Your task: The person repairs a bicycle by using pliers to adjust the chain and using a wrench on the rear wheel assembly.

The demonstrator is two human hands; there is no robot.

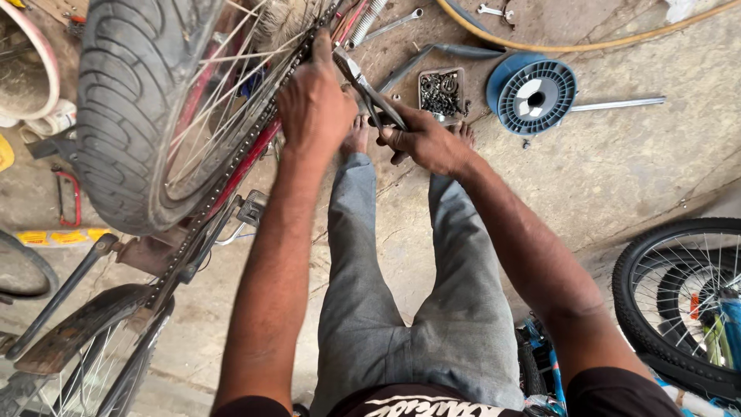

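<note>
Left hand (312,104) pinches the greasy link chain (231,174), fingers curled tight on it by the red frame tube (251,158), far left-centre. Right hand (423,139) wrapped round worn metal pliers (369,93), its tips at the chain. Chain runs diagonally beside the knobbly black rubber tyre (127,108) w/ thin steel spokes. Far right: ribbed blue plastic spool (532,93); just left of it, a small square tray of dark bolts (441,93). Yellow label strip (54,237) at left, on rough concrete floor (617,170).

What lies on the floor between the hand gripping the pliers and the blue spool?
In the head view, a small tray of dark metal parts lies on the floor between the right hand holding the pliers and the blue spool.
</note>
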